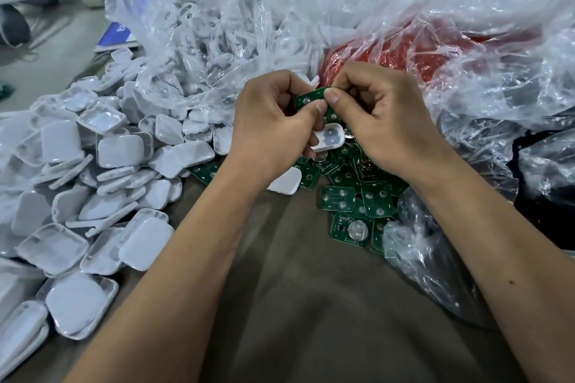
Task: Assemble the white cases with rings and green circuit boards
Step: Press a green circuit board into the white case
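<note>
My left hand (pixel 273 121) grips a white case half (pixel 330 137), its hollow side facing me, with the thumb up against a green circuit board (pixel 308 99). My right hand (pixel 379 115) pinches that board's right edge between thumb and forefinger, just above the case. Under both hands lies a loose heap of green circuit boards (pixel 351 196), some with round silver battery holders. A big pile of white case halves (pixel 102 171) covers the table's left side. I cannot make out any rings.
Crumpled clear plastic bags (pixel 193 25) of white parts fill the back. A red bag (pixel 413 53) sits behind my right hand under more clear plastic (pixel 485 40). A brown cloth (pixel 298 274) covers the table in front. A blue booklet (pixel 116 36) lies at back left.
</note>
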A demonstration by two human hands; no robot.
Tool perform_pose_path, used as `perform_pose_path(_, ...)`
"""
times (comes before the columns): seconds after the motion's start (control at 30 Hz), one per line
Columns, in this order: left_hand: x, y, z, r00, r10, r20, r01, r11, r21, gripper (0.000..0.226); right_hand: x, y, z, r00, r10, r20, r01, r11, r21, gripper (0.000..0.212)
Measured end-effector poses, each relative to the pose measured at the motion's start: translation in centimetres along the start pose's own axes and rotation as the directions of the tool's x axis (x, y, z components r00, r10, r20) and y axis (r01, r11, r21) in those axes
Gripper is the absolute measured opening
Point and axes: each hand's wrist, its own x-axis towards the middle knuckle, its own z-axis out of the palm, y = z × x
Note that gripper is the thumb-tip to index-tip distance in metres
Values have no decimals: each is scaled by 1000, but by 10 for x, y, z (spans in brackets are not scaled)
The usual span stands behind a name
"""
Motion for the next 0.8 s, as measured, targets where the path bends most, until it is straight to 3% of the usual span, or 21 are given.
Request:
perform_pose_path(0.17,0,0,1,1000,6,-5,-6,1000,-22,14,0,0,-1,1000,4,24,-4,1000,15,21)
perform_pose_path(0.3,-1,3,0,993,61,103,-45,988,-147,13,1,-2,-6,993,104,62,-117,958,263,36)
perform_pose_path(0.47,-2,2,-2,983,107,146,-82,982,-168,13,1,-7,-3,963,231,142,-271,830,487,39)
perform_pose_path(0.8,-4,-3,4,987,128,101,-112,982,-150,6,0,-8,-3,906,353,235,-422,699,577,34)
